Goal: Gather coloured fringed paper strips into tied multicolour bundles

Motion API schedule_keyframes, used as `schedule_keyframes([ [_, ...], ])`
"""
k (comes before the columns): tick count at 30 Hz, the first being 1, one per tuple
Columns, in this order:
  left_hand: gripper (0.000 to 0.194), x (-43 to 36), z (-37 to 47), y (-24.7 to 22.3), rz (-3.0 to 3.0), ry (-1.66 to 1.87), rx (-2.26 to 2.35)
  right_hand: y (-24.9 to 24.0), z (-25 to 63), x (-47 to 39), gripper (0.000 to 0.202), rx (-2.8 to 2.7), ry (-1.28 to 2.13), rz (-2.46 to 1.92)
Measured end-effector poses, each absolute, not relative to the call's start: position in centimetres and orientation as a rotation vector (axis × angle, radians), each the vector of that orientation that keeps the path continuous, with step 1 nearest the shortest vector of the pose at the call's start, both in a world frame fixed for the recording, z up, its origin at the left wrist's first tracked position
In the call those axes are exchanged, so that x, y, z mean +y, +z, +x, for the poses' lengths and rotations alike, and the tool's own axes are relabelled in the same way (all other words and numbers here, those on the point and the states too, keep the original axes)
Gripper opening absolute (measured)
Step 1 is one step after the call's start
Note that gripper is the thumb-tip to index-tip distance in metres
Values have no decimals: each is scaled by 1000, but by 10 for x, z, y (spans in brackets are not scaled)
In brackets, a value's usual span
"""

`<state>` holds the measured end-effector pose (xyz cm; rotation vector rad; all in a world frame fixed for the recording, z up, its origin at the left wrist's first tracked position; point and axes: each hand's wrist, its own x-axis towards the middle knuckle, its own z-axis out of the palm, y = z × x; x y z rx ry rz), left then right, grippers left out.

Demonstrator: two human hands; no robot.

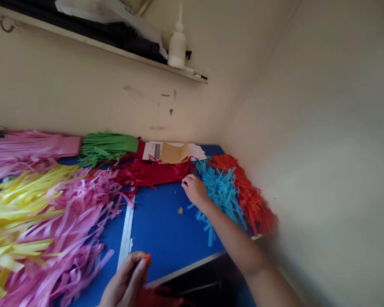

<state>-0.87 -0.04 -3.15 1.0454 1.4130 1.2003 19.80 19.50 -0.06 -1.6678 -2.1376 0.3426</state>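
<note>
At the table's front edge my left hand (129,277) pinches a small bit of orange-red paper strip (148,258) between thumb and forefinger. Orange-red fringe (160,297) shows low in the picture beside that hand; I cannot tell if it joins the pinched bit. My right hand (194,189) reaches across the blue table, its fingers curled closed, close to the dark red fringe (166,172). What those fingers hold, if anything, is hidden. Just right of it lies a heap of light blue fringe (219,187), partly behind the forearm.
Orange-red fringe (243,187) lies against the right wall. Pink (73,226), yellow (22,213) and green fringe (110,145) cover the left side of the blue table (156,230). Cards and brown paper (176,152) lie at the back. Above, a shelf (115,47) holds a white bottle (177,49).
</note>
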Motion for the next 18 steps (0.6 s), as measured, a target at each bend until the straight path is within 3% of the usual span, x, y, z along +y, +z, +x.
schedule_keyframes([
  [4,42,3,-8,-28,1223,1126,1473,6,192,99,12,-2056,739,-1309],
  [10,29,0,4,-22,1536,1226,1429,-17,178,18,8,-1388,1330,-1035],
  [18,24,-4,10,-20,1711,1273,1396,-39,165,4,29,-695,1519,-1016],
])
